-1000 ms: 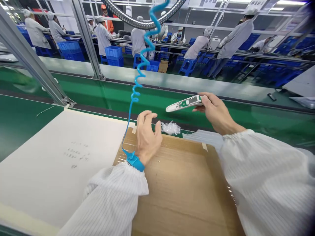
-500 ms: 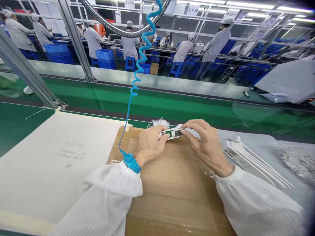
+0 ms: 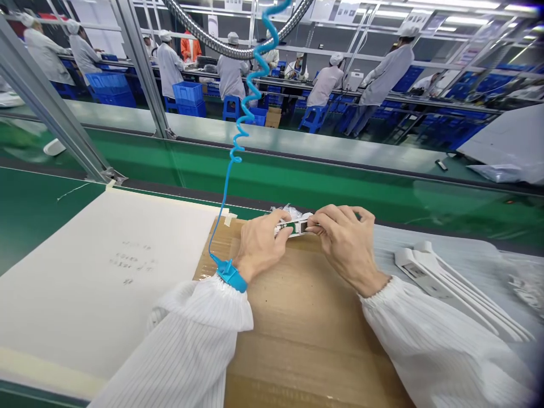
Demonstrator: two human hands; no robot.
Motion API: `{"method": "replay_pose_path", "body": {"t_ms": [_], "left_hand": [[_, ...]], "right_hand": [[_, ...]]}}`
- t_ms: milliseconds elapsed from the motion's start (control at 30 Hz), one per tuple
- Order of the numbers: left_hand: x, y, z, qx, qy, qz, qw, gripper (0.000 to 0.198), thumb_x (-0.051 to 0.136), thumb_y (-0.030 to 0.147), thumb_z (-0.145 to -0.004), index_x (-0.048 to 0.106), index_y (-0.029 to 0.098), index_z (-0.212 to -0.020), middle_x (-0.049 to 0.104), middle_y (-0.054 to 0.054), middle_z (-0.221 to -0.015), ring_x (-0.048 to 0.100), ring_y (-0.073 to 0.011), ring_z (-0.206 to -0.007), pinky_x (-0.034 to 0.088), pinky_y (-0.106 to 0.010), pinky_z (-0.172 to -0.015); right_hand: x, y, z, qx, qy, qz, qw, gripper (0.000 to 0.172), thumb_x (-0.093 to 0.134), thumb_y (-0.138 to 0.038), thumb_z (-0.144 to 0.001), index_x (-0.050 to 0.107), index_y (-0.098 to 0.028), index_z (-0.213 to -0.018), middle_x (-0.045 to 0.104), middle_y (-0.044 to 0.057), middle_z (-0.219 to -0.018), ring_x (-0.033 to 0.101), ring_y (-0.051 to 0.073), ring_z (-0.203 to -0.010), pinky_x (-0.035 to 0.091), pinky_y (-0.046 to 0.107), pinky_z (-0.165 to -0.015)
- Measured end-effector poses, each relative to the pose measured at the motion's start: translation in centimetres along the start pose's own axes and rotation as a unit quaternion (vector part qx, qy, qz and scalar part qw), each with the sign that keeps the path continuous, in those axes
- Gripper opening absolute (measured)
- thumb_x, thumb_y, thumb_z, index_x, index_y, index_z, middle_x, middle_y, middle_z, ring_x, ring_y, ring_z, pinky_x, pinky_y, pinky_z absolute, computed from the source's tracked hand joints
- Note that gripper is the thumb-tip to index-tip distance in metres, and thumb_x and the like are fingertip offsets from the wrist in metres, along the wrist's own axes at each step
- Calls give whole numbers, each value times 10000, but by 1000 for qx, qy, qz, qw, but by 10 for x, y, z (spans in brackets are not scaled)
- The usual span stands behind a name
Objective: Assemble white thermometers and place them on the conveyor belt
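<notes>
Over the far part of a brown cardboard sheet (image 3: 297,317), my left hand (image 3: 262,241) grips a slim white plastic housing (image 3: 302,220) between thumb and fingers. A green circuit board (image 3: 291,227) shows inside it, with a dark section towards its right end. My right hand (image 3: 346,243) pinches at that right end, thumb and fingers pressed together; its fingers cover the tip of the housing. Around my left wrist sits a blue strap (image 3: 230,275) joined to a coiled blue cord (image 3: 247,107).
Crumpled clear plastic (image 3: 292,211) lies just behind the housing. To the right, long white plastic parts (image 3: 442,286) rest on a foam sheet (image 3: 382,249), near a bag of small white pieces (image 3: 527,283). Marked white paper (image 3: 85,272) covers the left. Several people work beyond the partition.
My right hand's fingers have closed in further over the housing's right end, covering more of it. My left hand keeps its hold. The whole view has shifted slightly.
</notes>
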State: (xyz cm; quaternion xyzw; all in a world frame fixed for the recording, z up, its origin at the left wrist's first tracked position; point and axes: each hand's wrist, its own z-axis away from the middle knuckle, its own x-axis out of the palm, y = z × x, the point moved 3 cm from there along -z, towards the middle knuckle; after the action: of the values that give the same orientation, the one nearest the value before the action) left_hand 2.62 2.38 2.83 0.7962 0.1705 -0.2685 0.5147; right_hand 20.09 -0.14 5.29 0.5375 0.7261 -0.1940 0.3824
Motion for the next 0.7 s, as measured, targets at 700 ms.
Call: {"method": "replay_pose_path", "body": {"t_ms": [700], "left_hand": [[-20, -38, -6, -245, 265, 117, 925, 181, 630, 318, -926, 597, 203, -1061, 755, -81, -938, 702, -233, -805, 463, -333, -710]], "right_hand": [[28, 3, -1, 111, -87, -145, 979, 153, 491, -177, -981, 571, -226, -861, 711, 30, -908, 618, 216, -841, 367, 400, -845]]}}
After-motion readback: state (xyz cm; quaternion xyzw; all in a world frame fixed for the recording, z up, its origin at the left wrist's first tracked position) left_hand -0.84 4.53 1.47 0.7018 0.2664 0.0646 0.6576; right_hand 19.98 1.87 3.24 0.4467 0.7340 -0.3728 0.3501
